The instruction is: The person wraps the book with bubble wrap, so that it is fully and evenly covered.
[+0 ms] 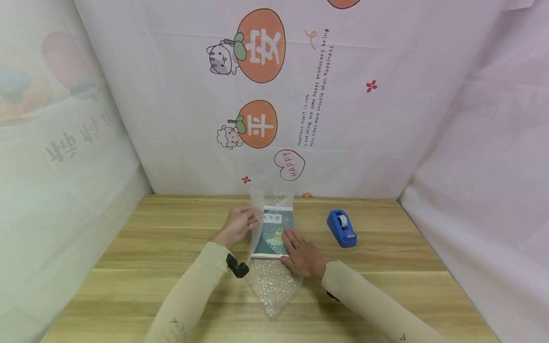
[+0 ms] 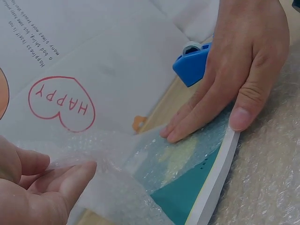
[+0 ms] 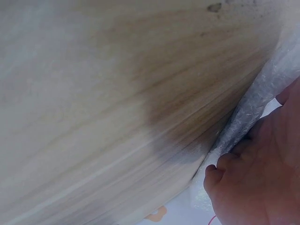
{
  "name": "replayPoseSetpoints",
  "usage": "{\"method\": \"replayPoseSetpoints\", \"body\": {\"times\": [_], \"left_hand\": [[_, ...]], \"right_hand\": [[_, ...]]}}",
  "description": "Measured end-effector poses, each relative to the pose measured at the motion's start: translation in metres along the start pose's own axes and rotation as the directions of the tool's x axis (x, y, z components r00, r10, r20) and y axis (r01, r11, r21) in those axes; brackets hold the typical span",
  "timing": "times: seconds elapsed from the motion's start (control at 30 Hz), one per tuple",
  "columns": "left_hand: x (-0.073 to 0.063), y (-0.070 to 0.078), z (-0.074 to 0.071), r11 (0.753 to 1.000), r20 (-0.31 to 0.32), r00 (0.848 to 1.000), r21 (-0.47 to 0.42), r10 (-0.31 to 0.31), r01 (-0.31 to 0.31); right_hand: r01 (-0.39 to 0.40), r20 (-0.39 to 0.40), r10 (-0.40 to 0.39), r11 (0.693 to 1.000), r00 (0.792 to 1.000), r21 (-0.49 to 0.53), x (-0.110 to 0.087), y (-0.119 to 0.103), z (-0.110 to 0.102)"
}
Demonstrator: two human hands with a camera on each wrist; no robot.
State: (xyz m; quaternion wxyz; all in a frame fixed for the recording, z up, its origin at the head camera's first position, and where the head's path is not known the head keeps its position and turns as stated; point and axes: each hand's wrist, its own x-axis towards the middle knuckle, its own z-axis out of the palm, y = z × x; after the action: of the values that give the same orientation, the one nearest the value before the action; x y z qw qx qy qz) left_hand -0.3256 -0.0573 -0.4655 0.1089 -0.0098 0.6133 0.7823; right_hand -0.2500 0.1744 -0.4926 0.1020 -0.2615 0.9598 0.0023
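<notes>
A teal book (image 1: 271, 238) with a white label and a yellow-green picture lies on a sheet of bubble wrap (image 1: 274, 286). Part of the wrap is folded over its cover. My left hand (image 1: 242, 224) pinches the wrap's edge at the book's left side; in the left wrist view that thumb and fingers meet on the clear film. With fingers extended, my right hand (image 1: 305, 255) presses the wrap onto the book's right side. Its thumb rests by the book's white page edge (image 2: 213, 183). In the right wrist view, the right hand (image 3: 262, 173) lies along the wrap (image 3: 253, 105).
A blue tape dispenser (image 1: 341, 228) with a roll of tape stands on the wooden table (image 1: 180, 247), right of the book. Behind the table hangs a white printed cloth (image 1: 184, 119), with more cloth on both sides. Each wrist carries a small black camera.
</notes>
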Motion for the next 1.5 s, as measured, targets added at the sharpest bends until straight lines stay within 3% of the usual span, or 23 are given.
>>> {"method": "replayPoseSetpoints", "body": {"times": [0.57,0.8,0.93,1.07,1.17,1.27,1.37,1.5], "left_hand": [[0.011,-0.025,0.014,0.998,-0.006,1.0,0.057,0.0,0.0],[0.015,-0.033,0.015,0.985,0.007,1.0,0.17,0.007,-0.008],[0.016,-0.03,0.018,0.956,-0.002,1.0,0.293,0.022,-0.021],[0.016,-0.021,0.023,0.884,0.012,0.999,0.465,0.046,-0.046],[0.017,-0.014,0.025,0.79,0.056,0.996,0.607,0.067,-0.087],[0.017,-0.01,0.024,0.677,0.129,0.989,0.722,0.072,-0.144],[0.018,-0.008,0.021,0.575,0.232,0.97,0.784,0.076,-0.233],[0.017,-0.008,0.018,0.435,0.381,0.922,0.821,0.066,-0.37]], "right_hand": [[-0.004,0.021,0.005,1.0,1.0,-0.024,0.003,0.001,0.0],[0.006,0.027,-0.006,1.0,1.0,-0.025,0.004,0.001,-0.002],[0.015,0.019,-0.015,0.999,1.0,-0.028,0.004,0.002,-0.001],[0.009,0.023,-0.008,1.0,1.0,-0.02,0.005,0.002,-0.002],[0.006,0.029,-0.006,1.0,1.0,-0.001,0.005,0.002,-0.004],[0.008,0.038,-0.008,1.0,0.999,0.01,0.004,0.001,-0.004],[0.009,0.049,-0.01,1.0,0.999,0.009,0.004,0.0,-0.005],[0.006,0.051,-0.006,1.0,0.999,0.015,0.002,0.0,-0.006]]}}
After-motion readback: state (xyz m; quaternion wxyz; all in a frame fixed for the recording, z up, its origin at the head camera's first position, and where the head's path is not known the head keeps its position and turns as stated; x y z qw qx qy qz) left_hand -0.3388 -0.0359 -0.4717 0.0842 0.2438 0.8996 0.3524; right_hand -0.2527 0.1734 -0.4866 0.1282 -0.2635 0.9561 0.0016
